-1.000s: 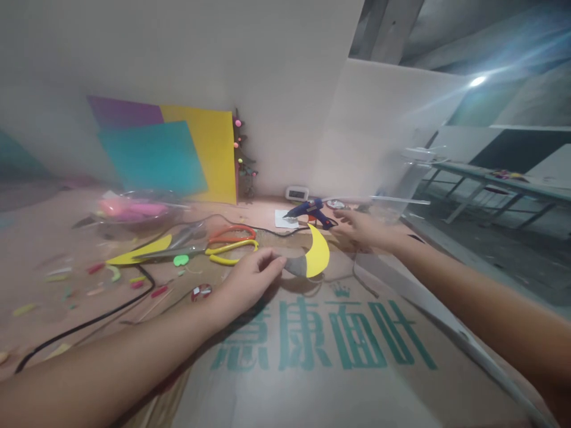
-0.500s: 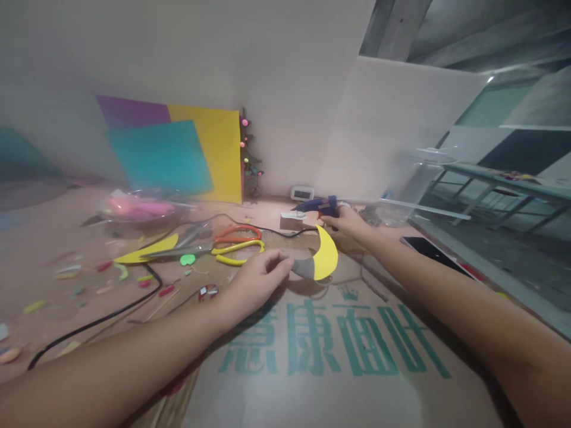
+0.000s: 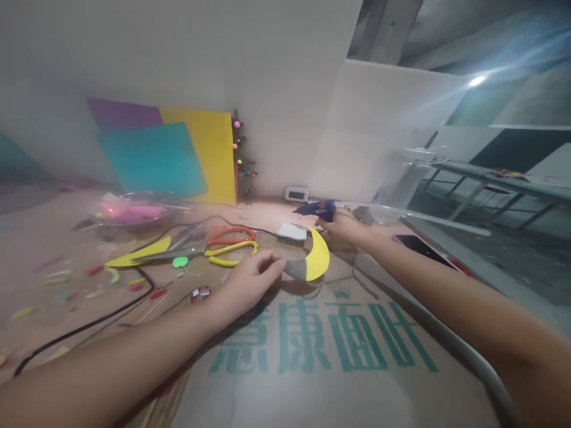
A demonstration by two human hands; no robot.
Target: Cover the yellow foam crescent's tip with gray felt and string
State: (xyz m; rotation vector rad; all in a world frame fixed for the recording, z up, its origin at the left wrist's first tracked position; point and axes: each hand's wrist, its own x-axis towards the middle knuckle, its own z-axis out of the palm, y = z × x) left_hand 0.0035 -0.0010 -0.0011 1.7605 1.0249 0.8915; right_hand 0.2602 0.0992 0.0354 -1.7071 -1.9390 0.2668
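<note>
Two hands are kept apart, each occupied with its own thing. By the left hand (image 3: 247, 278), a crescent-shaped cutout (image 3: 318, 258) is pinched at its grey end between thumb and fingers. The cutout is thus placed just to the right of that hand, its yellow part curved upward, with the upper tip pointed toward the space below the other hand. By the right hand (image 3: 342, 227), a dark blue glue gun (image 3: 317, 210) is gripped at the handle; the exact hold of the fingers is partly hidden. Its nozzle is turned to the left, above and behind a small white block (image 3: 292, 231). The crescent is thus set between the two hands, nearer to the viewer than the gun and well clear of its nozzle. Whether its lower edge is touched by the lettered board (image 3: 334, 398) beneath cannot be told.

To the left of the left hand, scissors (image 3: 191, 252) with one orange and one yellow handle are laid, their blades over a yellow scrap (image 3: 156, 248). Behind the gun, a small white clock-like device (image 3: 297, 194) is stood near the wall.
</note>
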